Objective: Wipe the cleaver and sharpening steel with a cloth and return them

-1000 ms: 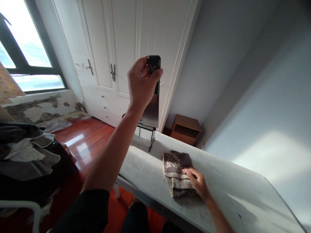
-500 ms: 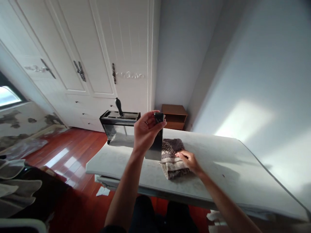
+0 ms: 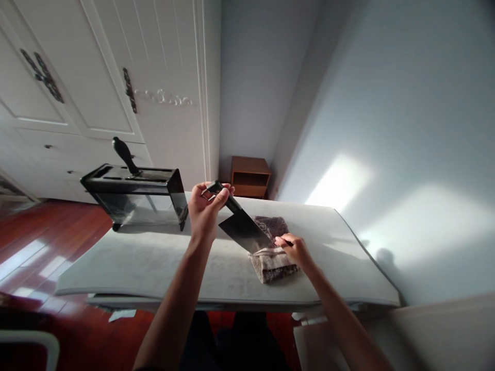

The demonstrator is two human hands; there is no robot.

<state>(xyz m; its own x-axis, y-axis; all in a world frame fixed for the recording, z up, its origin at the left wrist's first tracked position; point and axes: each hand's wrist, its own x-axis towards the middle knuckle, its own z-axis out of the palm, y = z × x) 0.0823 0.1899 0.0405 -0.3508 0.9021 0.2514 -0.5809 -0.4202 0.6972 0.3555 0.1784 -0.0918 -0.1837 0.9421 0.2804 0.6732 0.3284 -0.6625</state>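
Note:
My left hand is wrapped around the black handle of a cleaver. Its wide dark blade slants down to the right, with the lower end over a folded brown and beige towel. The fingers of my right hand are pinched at the towel's right side, close to the blade's tip. Whether the blade touches the cloth is hard to tell. Left of my left hand stands a black knife block with clear sides, a black-handled tool upright in its top.
The towel and block rest on a pale table. Behind it are a white wardrobe and a small brown cabinet. A pale wall rises along the right. Reddish wooden floor shows at the left.
The cleaver has gone from hanging upright to a slant, its lower end now over the towel. My right hand stays at the towel. The view has swung right.

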